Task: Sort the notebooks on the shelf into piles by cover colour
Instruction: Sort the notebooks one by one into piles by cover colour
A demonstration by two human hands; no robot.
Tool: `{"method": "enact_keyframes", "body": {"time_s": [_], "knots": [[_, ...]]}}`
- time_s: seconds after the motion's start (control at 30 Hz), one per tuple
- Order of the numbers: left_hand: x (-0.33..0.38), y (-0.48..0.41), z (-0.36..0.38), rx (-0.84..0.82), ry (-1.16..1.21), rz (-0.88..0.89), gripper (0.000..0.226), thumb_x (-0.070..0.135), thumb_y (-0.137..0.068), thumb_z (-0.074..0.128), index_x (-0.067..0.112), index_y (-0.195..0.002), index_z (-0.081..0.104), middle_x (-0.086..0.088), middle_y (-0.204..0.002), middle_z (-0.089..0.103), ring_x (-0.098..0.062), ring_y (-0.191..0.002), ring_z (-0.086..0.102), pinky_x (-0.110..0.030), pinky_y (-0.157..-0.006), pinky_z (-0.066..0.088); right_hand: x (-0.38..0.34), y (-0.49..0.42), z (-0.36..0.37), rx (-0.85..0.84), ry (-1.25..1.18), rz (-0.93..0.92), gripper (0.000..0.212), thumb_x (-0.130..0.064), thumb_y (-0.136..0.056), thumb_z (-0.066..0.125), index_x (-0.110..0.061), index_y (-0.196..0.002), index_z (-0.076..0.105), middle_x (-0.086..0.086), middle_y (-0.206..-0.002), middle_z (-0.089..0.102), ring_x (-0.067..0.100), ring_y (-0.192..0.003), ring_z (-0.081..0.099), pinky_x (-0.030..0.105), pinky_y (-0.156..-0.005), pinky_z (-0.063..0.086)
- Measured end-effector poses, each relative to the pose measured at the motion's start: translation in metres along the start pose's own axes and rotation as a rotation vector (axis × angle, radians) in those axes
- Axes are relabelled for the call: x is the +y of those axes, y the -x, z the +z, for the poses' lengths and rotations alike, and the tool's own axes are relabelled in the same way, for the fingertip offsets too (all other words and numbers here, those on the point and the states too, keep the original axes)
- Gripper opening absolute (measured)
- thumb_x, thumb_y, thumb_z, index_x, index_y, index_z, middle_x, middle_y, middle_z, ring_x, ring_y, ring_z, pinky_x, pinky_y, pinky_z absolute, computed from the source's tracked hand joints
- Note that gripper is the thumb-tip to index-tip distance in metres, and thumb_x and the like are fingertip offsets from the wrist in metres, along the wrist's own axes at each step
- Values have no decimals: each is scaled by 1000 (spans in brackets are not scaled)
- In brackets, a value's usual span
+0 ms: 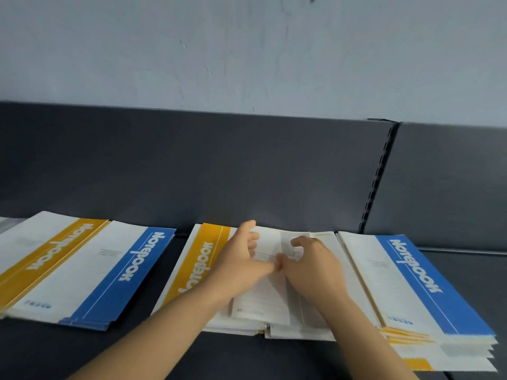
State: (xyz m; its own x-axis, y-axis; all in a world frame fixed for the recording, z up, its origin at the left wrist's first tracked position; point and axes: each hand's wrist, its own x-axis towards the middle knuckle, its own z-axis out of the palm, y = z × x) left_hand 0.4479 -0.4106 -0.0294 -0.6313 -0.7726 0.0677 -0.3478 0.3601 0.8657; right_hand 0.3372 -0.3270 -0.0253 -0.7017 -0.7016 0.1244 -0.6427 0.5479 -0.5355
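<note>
White paper, banded in yellow down one long side, is what the middle pile (pixel 192 270) of notebooks is faced with. It is laid at the centre of the shelf (pixel 233 357), with its far end close to the back edge. On top of it a white notebook (pixel 263 303) is lying slightly askew, and both hands are set on it. The left hand (pixel 241 259) is laid across the cover with its fingers curled over the notebook's far end. The right hand (pixel 310 267) is placed just beside it, thumbs touching and fingers bent down onto the cover; whether anything is pinched there cannot be told through the blur.

The notebooks are judged to be light, thin and floppy, with smooth covers likely to slide on one another. One is best taken at the spine or a short edge, thumb above and fingers beneath, and carried flat so that it neither sags nor fans open.

Toward the left end of the shelf a yellow-banded pile (pixel 49 259) is seen just beside a blue-banded pile (pixel 115 272). At the right, against the middle pile, a blue-banded notebook (pixel 411 281) is set on a mixed stack (pixel 406 335) whose near ends show yellow, so sorting there is judged unfinished. Behind, a dark back panel (pixel 192 165) is topped by a pale wall (pixel 247 50).
</note>
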Motion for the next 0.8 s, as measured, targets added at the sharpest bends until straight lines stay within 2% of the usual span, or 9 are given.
{"method": "enact_keyframes", "body": {"time_s": [0.1, 0.2, 0.27, 0.33, 0.43, 0.53, 0.6, 0.73, 0.8], "knots": [[1, 1, 2, 2, 1, -8, 89, 22, -74, 82, 25, -146, 31, 7, -142, 41, -14, -131, 39, -29, -105, 39, 0, 0, 0, 10, -38, -7, 49, -40, -86, 61, -22, -130, 52, -4, -133, 50, 19, -116, 53, 29, -92, 40], [-4, -1, 0, -7, 76, -23, 78, 14, -64, 85, 28, -129, 46, 6, -123, 59, -13, -113, 57, -40, -95, 52, 0, 0, 0, -12, -42, -10, 52, -43, -84, 62, -22, -130, 51, -4, -133, 49, 19, -115, 52, 32, -95, 41], [-7, 0, -4, 1, 163, -52, 81, 11, -63, 86, 27, -132, 47, 7, -120, 62, -12, -110, 59, -40, -95, 52, -2, 0, 1, -38, -69, 0, 53, -46, -82, 64, -24, -128, 52, -5, -133, 50, 18, -113, 53, 36, -99, 40], [-10, -2, -7, 32, 262, -71, 87, 21, -58, 89, 27, -133, 46, 10, -122, 62, -8, -112, 59, -33, -95, 51, -4, 1, 1, -58, -115, 14, 54, -51, -79, 66, -26, -125, 54, -7, -131, 52, 16, -107, 55, 41, -102, 39], [-8, -3, -11, 65, 285, -48, 77, 3, -71, 83, 33, -128, 41, 18, -116, 58, 3, -101, 56, -12, -77, 47, -4, 0, 0, -89, -189, 32, 50, -53, -79, 65, -27, -122, 56, -6, -127, 55, 14, -97, 53, 43, -104, 37], [-4, -2, -14, 56, 303, -94, 90, -1, -77, 77, 24, -149, 28, 6, -130, 58, -12, -112, 58, -24, -84, 49, -4, 1, 0, -95, -277, 23, 49, -50, -80, 66, -26, -121, 56, -5, -125, 55, 16, -109, 55, 42, -103, 39], [2, -1, -15, 31, 370, -130, 92, -1, -82, 72, 26, -153, 21, 2, -123, 62, -18, -107, 63, -35, -88, 53, -4, 2, -1, -86, -313, -6, 54, -48, -82, 65, -25, -128, 52, -4, -131, 52, 17, -116, 52, 36, -101, 40], [15, 0, -33, 21, 486, -140, 66, -6, -86, 65, 19, -142, 42, 8, -99, 67, -11, -86, 67, -23, -61, 57, -11, 9, -10, -73, -532, -6, 62, -46, -85, 64, -26, -138, 39, -4, -139, 43, 15, -112, 47, 32, -89, 41], [17, 1, -53, 9, 438, -127, 50, -5, -86, 64, 18, -130, 53, 6, -101, 69, -11, -86, 68, -21, -60, 57, -22, 11, -14, -53, -588, 25, 60, -42, -83, 68, -24, -135, 44, -2, -134, 47, 18, -111, 51, 35, -88, 45]]}}
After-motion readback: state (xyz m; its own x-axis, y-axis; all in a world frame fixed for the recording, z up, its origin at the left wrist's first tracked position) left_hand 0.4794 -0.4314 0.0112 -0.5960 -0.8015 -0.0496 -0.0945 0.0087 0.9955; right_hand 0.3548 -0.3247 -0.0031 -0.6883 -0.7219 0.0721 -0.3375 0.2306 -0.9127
